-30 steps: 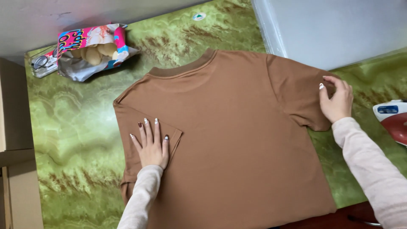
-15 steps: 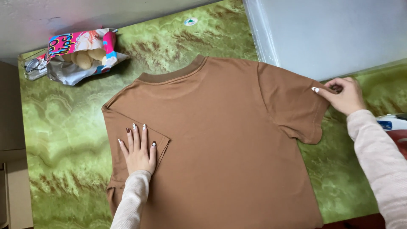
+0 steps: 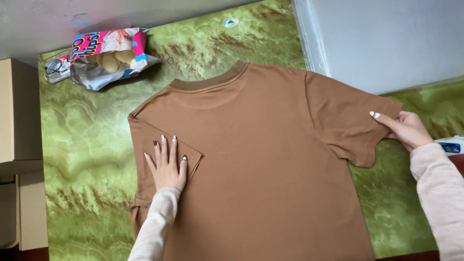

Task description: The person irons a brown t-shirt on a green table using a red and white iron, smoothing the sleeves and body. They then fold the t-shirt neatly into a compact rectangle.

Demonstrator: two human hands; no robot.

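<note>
The brown T-shirt (image 3: 261, 159) lies back-up on the green worktop (image 3: 87, 145). Since a second ago the right hand (image 3: 403, 128) has drawn the sleeve near the clear plastic sheet out straight and now pinches its hem (fingers closed on the cloth). The left hand (image 3: 166, 164) still presses flat and open on the folded-in sleeve, the one nearer the snack bag (image 3: 104, 58), keeping that fold in place.

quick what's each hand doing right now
Left hand: open, pressed flat on the folded sleeve of the shirt.
Right hand: closed, pinching the other sleeve's edge.
</note>
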